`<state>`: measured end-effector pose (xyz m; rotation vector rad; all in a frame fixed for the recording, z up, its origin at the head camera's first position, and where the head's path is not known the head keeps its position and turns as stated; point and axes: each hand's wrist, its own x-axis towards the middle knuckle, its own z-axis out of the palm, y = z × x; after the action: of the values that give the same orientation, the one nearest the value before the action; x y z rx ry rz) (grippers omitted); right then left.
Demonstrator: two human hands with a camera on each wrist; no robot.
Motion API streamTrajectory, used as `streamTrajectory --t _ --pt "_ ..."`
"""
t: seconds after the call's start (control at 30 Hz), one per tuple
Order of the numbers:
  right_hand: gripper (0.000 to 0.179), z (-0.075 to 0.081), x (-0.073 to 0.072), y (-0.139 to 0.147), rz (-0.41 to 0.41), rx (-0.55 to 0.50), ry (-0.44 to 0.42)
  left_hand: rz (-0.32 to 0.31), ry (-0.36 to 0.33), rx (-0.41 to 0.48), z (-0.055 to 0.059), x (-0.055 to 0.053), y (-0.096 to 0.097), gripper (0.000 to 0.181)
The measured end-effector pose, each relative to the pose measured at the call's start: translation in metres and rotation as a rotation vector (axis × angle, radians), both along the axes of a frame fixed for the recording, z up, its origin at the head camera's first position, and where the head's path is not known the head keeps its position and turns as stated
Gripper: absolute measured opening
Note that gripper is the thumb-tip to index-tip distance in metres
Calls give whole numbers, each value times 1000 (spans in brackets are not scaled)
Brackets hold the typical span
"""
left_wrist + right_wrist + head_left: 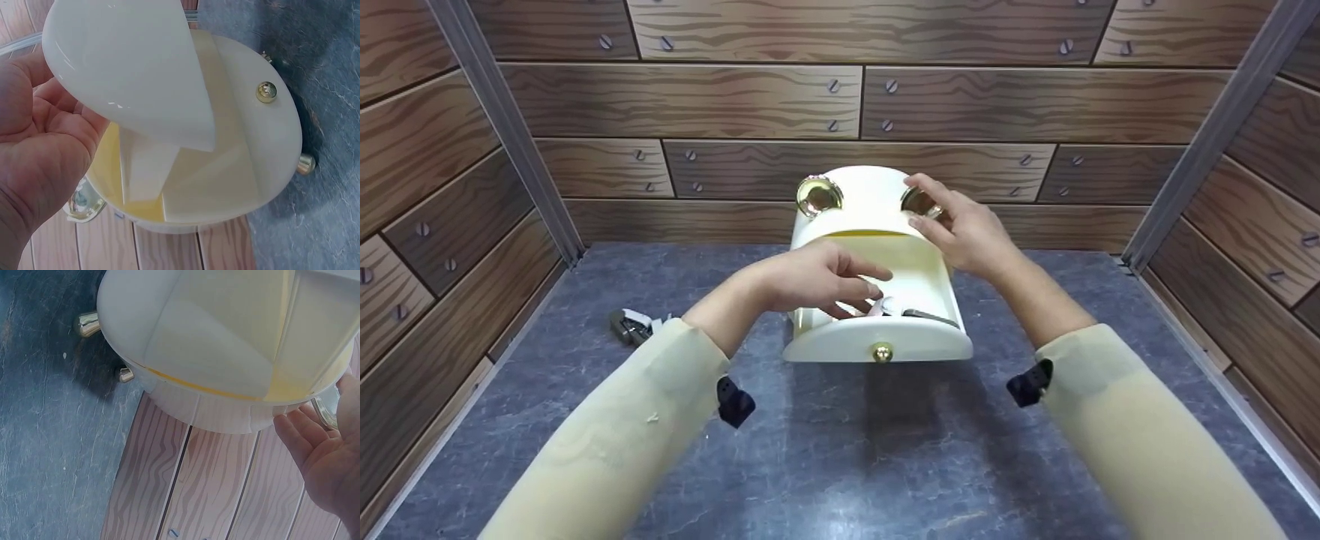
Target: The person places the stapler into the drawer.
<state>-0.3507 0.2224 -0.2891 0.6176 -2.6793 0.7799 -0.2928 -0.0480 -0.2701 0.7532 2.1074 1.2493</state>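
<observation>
A glossy white rounded box [870, 184] stands at the back, with a drawer [825, 341] pulled out toward me; a gold knob [883, 352] sits on its front. What looks like a wristwatch [891, 306] with a dark strap lies inside the drawer. My left hand [829, 281] reaches over the drawer's left side, fingers loosely extended beside the watch. In the left wrist view the drawer front [132, 67] hides the fingertips. At the box's upper right, my right hand [967, 229] holds a gold round fitting [919, 201] between thumb and fingers.
A matching gold round fitting [819, 196] is on the box's upper left. Lower on the box, another gold knob [266, 91] shows. A small dark grey and white object [634, 326] lies on the blue-grey table [840, 450] at left. Wood-patterned walls [750, 101] enclose the back and sides.
</observation>
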Motion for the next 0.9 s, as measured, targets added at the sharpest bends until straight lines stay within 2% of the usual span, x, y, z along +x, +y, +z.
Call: streamTrajectory --t 0.2,0.47,0.6,0.9 --pt "53 -1 -1 0 -10 11 -14 5 7 37 2 1 -6 47" --pt "54 -1 -1 0 -21 19 -16 3 88 147 9 3 -25 48" --pt "53 -2 -3 0 -19 17 -11 39 149 198 15 7 -37 48" --pt "53 -1 -1 0 3 12 -3 175 283 324 28 15 -78 43"
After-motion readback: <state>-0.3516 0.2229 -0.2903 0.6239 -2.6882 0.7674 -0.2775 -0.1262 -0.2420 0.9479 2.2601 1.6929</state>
